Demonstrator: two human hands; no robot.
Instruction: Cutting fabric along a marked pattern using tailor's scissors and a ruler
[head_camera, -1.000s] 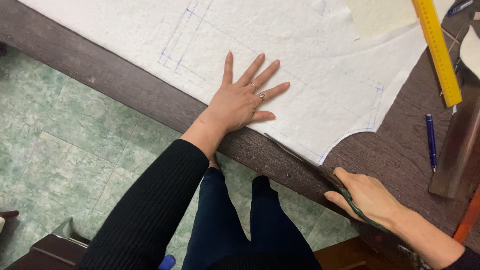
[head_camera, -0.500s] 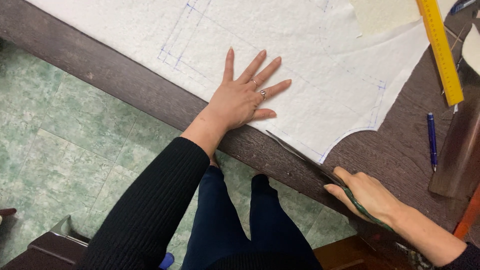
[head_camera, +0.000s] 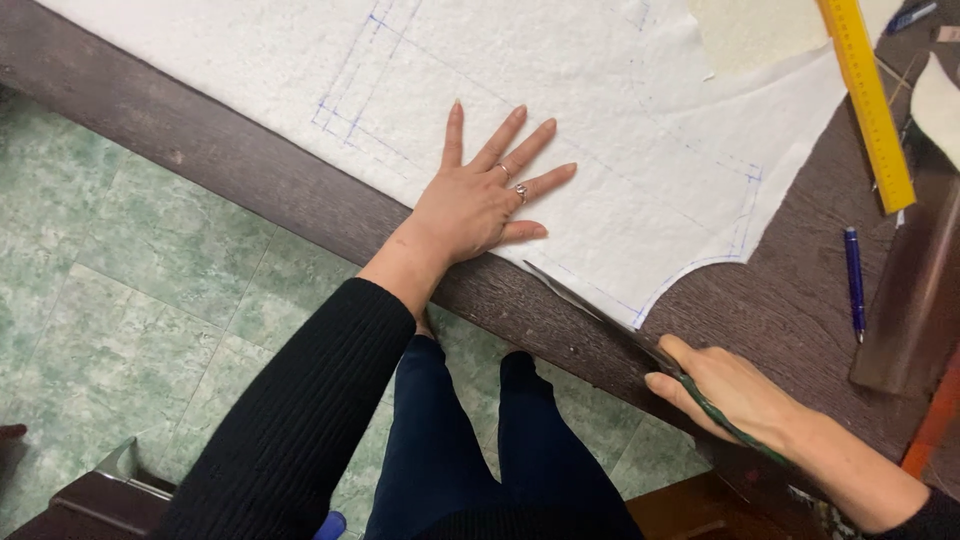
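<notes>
- The dark wooden table (head_camera: 800, 300) runs across my view from ten o'clock to four o'clock, with green tiled floor (head_camera: 120, 300) below its edge.
- The white fabric sheet (head_camera: 600, 130) covers most of the table's upper part, marked with blue dashed lines; its curved cut edge ends near three o'clock of centre.
- The left hand (head_camera: 475, 205) lies flat on the sheet, fingers spread wide and pointing to one o'clock, pinning the cloth just beside the table edge and gripping nothing.
- The right hand (head_camera: 730, 395) sits at five o'clock, off the table edge, fingers curled tight around the scissors' handles.
- The scissors (head_camera: 600, 315) lie with their long axis from four o'clock to ten o'clock, tip pointing to ten o'clock along the sheet's lower edge, near the left thumb. Whether the blades are parted I cannot tell.
- I judge the step in hand to be cutting along the lower blue line; the next stroke calls for keeping the blades on that line and the flat hand clear of the tip.
- A yellow ruler (head_camera: 865, 100) lies at two o'clock, a blue pen (head_camera: 853, 280) at three o'clock.
</notes>
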